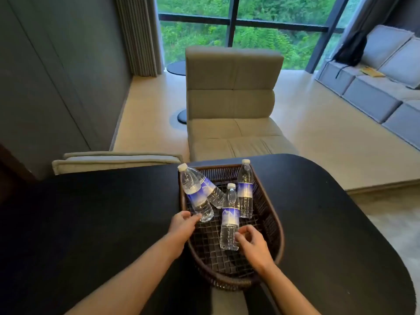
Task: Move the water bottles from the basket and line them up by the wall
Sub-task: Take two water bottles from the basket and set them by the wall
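A dark woven basket sits on the black table and holds several clear water bottles with blue labels and white caps. One bottle leans against the basket's left rim, with another lying behind it. A third bottle lies in the middle and a fourth rests at the right. My left hand reaches over the left rim, fingertips touching the base of the leaning bottle. My right hand is at the lower end of the middle bottle, fingers curled against it, not clearly closed round it.
Beyond the table's far edge stands a beige lounge chair. A grey wall runs along the left, with a beige cushion at its foot. A grey sofa and a big window lie further back.
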